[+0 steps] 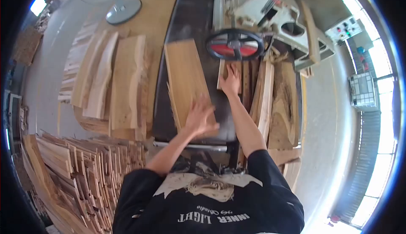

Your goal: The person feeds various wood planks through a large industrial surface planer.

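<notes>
A wide, light-brown wooden board (pixel 185 75) lies lengthwise on the dark machine table (pixel 186 18). My left hand (pixel 201 117) is over its near right end, fingers spread and slightly blurred. Further forward, my right hand (pixel 231 81) rests on a shorter piece of wood (pixel 222 74) with its fingers stretched out. That piece runs under a black handwheel (pixel 235 45) with red showing behind its spokes, so its far part is hidden.
To the right of the hands stand long boards (pixel 282 103) along the table. The machine body (pixel 270 10) rises ahead. On the left are stacked boards (pixel 127 82), a fan base (pixel 123 10) and a large pile of offcuts (pixel 93 170).
</notes>
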Available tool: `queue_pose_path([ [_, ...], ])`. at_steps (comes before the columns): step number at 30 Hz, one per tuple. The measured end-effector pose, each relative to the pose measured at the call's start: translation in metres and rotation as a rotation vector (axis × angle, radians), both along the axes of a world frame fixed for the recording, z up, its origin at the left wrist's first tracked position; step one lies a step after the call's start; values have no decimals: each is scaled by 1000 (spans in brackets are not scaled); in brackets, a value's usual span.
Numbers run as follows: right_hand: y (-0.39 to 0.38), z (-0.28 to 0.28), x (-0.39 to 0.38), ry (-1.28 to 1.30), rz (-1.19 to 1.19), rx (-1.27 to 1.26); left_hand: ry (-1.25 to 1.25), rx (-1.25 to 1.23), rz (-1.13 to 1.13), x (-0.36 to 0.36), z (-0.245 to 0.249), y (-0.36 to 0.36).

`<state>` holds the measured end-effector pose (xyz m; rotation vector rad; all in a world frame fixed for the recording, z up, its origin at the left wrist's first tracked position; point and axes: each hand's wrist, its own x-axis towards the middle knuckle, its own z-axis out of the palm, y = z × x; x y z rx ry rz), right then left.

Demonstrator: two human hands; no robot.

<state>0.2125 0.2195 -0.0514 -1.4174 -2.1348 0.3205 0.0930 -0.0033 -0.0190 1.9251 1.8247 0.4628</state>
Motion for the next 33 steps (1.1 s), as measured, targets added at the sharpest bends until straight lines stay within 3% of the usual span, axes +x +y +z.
queue_pose_path([
  [1,-2,6,7,29,50,-48,-85,-8,-91,-5,-3,-22],
  [3,-19,-5,23,29,132,-62,-26,28,60,-17,-1,-57],
  [6,-82,-5,50,36,163,7,4,107,616,-43,-4,-85],
  [7,-101,-26,58,69,159,-150,-64,126,552,-50,-14,-86],
  [9,-155,-24,63,-14,151,-91,-202,141,422,-57,-40,-84],
  [15,-247,-11,75,176,108,-230,-191,221,442,-39,-40,-83],
  [22,-286,-8,92,172,-65,-229,-187,327,337,-21,-53,-73],
  [24,-292,25,84,253,-192,-347,-193,330,346,-10,-46,-74],
  [30,-310,25,85,-150,-108,-46,-156,296,246,9,-41,-57],
  [33,-310,25,87,-108,-70,-177,-183,300,202,19,-42,-39],
])
